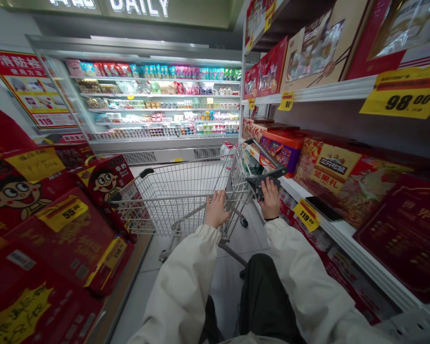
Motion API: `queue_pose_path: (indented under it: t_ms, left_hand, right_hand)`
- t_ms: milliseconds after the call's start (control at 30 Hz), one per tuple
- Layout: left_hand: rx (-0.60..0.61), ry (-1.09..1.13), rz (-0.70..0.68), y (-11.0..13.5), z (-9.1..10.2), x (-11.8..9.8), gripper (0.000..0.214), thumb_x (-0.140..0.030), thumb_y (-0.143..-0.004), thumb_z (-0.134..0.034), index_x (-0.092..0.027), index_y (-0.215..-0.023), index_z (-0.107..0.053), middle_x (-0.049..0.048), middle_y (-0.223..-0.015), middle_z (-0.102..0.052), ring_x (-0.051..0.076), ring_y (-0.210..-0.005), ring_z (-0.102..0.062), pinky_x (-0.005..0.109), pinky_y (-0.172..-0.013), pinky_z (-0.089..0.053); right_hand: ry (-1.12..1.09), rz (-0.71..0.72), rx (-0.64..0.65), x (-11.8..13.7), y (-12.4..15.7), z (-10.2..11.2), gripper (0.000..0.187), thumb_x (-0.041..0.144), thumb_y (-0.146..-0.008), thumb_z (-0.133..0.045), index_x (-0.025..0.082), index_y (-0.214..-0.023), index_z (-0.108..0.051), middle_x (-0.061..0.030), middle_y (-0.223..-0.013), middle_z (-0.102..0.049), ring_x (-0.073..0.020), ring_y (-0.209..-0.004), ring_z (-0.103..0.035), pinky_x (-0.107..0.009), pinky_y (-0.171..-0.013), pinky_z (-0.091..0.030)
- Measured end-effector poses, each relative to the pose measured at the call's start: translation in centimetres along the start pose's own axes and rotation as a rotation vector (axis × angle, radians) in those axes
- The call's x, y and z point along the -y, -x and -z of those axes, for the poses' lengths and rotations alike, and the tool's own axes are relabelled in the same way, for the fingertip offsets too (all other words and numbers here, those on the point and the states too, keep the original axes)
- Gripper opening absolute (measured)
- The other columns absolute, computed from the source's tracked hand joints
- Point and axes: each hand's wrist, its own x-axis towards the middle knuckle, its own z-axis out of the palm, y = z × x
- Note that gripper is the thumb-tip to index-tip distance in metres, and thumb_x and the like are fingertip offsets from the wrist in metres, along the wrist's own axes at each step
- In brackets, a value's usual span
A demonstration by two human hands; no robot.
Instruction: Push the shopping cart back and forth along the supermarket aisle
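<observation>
Judged under way: contact made, remainder not shown. Noted ahead, long lit open refrigerator; right, white metal shelving; left, stacked red cardboard cartons; between, silver wire shopping cart angled across aisle, obstructing way forward. Resting left hand on cart's rim, right hand on dark-grey plastic fitting; cannot tell whether either grip closes.

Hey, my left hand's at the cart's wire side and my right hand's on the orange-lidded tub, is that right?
Not quite: the head view shows your right hand at the dark piece by the handle of the cart. Your left hand is at the wire side, as you said.
</observation>
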Motion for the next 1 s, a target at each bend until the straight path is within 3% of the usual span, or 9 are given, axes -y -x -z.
queue_pose_path:
  t_ms: [100,267,400,500,733,867,1000]
  left_hand:
    - [-0.007,0.010,0.006,0.0,-0.1,-0.1,0.089,-0.029,-0.075,-0.058,-0.019,-0.153,-0.016,0.0104,-0.161,-0.022,0.028,-0.151,-0.010,0.056,-0.121,-0.006]
    - [-0.015,0.006,-0.003,-0.1,-0.1,0.3,0.088,-0.029,-0.075,-0.057,-0.021,-0.153,-0.016,0.0078,-0.161,-0.022,0.027,-0.151,-0.011,0.056,-0.121,-0.005]
    - [0.007,-0.003,-0.043,-0.1,0.2,1.0,0.088,-0.024,-0.074,-0.054,-0.026,-0.154,-0.016,0.0042,-0.162,-0.022,0.027,-0.151,-0.011,0.057,-0.121,-0.004]
    - [0.000,-0.031,-0.037,-0.2,0.4,1.2,0.087,-0.025,-0.073,-0.055,-0.030,-0.153,-0.020,0.0011,-0.162,-0.022,0.031,-0.150,-0.010,0.059,-0.120,-0.004]
    - [-0.081,-0.070,-0.040,-0.1,0.6,1.1,0.080,-0.025,-0.072,-0.060,-0.027,-0.148,-0.034,0.0047,-0.153,-0.040,0.032,-0.145,-0.027,0.056,-0.121,-0.008]
    - [-0.059,-0.020,-0.068,0.0,0.8,2.4,0.078,-0.025,-0.078,-0.055,-0.031,-0.150,-0.027,0.0023,-0.156,-0.036,0.028,-0.147,-0.024,0.058,-0.120,-0.004]
    - [-0.072,-0.034,0.006,0.6,0.8,4.2,0.081,-0.024,-0.077,-0.056,-0.028,-0.151,-0.025,0.0051,-0.160,-0.027,0.031,-0.150,-0.014,0.060,-0.120,-0.003]
  right_hand:
    - [0.018,-0.011,-0.005,0.9,0.3,-0.4,0.066,-0.002,-0.083,-0.023,0.012,-0.142,-0.049,-0.0139,-0.142,-0.053,-0.0210,-0.142,-0.037,-0.046,-0.115,-0.036]
    - [-0.094,0.134,0.146,2.4,0.7,-0.1,0.066,-0.001,-0.084,-0.024,0.015,-0.143,-0.048,-0.0108,-0.143,-0.053,-0.0189,-0.139,-0.042,-0.042,-0.115,-0.038]
    - [-0.090,0.059,0.102,2.2,-0.2,0.2,0.067,-0.001,-0.084,-0.026,0.016,-0.146,-0.044,-0.0114,-0.146,-0.049,-0.0211,-0.142,-0.036,-0.046,-0.116,-0.035]
    - [-0.062,0.066,0.144,2.7,-0.3,-0.6,0.064,0.000,-0.085,-0.026,0.017,-0.143,-0.048,-0.0108,-0.145,-0.051,-0.0213,-0.141,-0.038,-0.047,-0.115,-0.035]
    - [-0.113,0.133,0.301,5.5,2.9,-2.4,0.058,0.002,-0.088,-0.029,0.015,-0.140,-0.052,-0.0116,-0.143,-0.053,-0.0188,-0.139,-0.042,-0.041,-0.113,-0.039]
    - [-0.162,0.186,0.271,4.8,2.9,-0.6,0.064,-0.002,-0.084,-0.027,0.016,-0.141,-0.050,-0.0093,-0.144,-0.052,-0.0176,-0.141,-0.038,-0.042,-0.115,-0.037]
    - [-0.101,0.044,0.151,3.0,1.6,0.5,0.068,-0.002,-0.083,-0.027,0.017,-0.146,-0.043,-0.0094,-0.148,-0.047,-0.0208,-0.144,-0.032,-0.048,-0.117,-0.033]
